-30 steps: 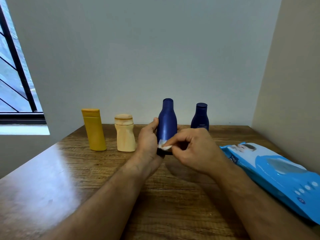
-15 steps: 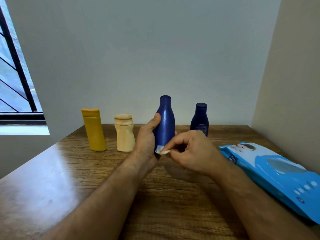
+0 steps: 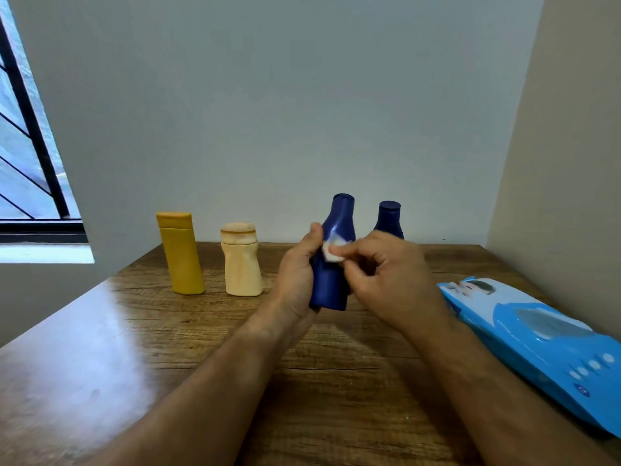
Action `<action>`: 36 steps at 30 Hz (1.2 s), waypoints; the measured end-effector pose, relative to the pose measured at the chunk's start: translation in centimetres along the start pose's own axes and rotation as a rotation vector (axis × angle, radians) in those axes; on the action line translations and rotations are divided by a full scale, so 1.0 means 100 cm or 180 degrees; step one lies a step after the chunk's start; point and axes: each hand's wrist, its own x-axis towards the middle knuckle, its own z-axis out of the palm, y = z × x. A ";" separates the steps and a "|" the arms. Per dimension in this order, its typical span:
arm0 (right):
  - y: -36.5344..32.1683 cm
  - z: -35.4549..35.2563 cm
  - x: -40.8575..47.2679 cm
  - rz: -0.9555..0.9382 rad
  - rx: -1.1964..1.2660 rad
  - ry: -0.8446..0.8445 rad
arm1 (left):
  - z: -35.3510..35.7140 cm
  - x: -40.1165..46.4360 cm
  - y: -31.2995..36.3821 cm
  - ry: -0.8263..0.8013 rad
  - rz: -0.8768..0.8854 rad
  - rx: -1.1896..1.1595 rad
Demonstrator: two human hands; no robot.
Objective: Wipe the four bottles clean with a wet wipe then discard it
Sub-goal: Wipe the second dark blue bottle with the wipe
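The left hand holds the tall blue bottle above the tabletop; the right hand pinches the wipe against it. Hard rubbing could twist the bottle loose.

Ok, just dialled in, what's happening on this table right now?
A person is wiping bottles. The left hand grips the tall blue bottle upright, and the right hand pinches a small folded white wet wipe against its upper body. The yellow bottle and the cream bottle stand to the left on the wooden table, and the smaller dark blue bottle stands behind the right hand. The blue wipes pack lies flat at the right.
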 end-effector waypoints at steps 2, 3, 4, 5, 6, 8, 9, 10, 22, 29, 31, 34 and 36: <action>-0.002 0.001 -0.001 -0.0040 0.0027 -0.0539 | -0.004 0.002 0.002 0.0108 -0.0101 -0.0075; -0.002 0.001 -0.002 -0.0072 -0.0007 -0.0656 | -0.005 0.003 0.003 0.0131 -0.0122 -0.0061; -0.003 0.001 -0.002 -0.0115 -0.0053 -0.0645 | -0.004 0.003 0.003 0.0120 -0.0126 -0.0042; -0.004 0.001 -0.001 -0.0142 -0.0083 -0.0510 | -0.004 0.002 0.003 0.0096 -0.0107 -0.0007; -0.005 -0.001 -0.001 -0.0138 -0.0089 -0.0275 | -0.003 0.001 0.003 0.0042 -0.0087 0.0023; -0.005 -0.004 0.001 -0.0050 -0.0085 0.0331 | 0.001 -0.001 0.001 -0.0058 -0.0042 0.0115; -0.004 -0.005 0.002 0.0009 -0.0093 0.0626 | 0.003 -0.002 0.000 -0.0102 -0.0031 0.0159; -0.003 -0.006 0.004 0.0062 -0.0101 0.0862 | 0.004 -0.002 -0.001 -0.0137 -0.0036 0.0201; -0.004 0.000 -0.003 -0.0153 -0.0031 -0.0384 | -0.005 0.002 -0.002 -0.0064 0.0143 0.0202; -0.003 -0.007 0.004 0.0124 0.0040 0.1174 | 0.001 -0.004 -0.003 -0.0305 0.0341 0.0834; -0.001 -0.007 0.003 0.0107 0.0028 0.1131 | 0.001 -0.004 -0.003 -0.0305 0.0376 0.0872; 0.000 -0.004 0.000 -0.0028 0.0031 0.0387 | -0.002 -0.002 -0.005 -0.0142 0.0328 0.0692; 0.001 -0.002 -0.002 -0.0034 0.0152 -0.0378 | -0.004 0.000 -0.004 -0.0031 0.0228 0.0392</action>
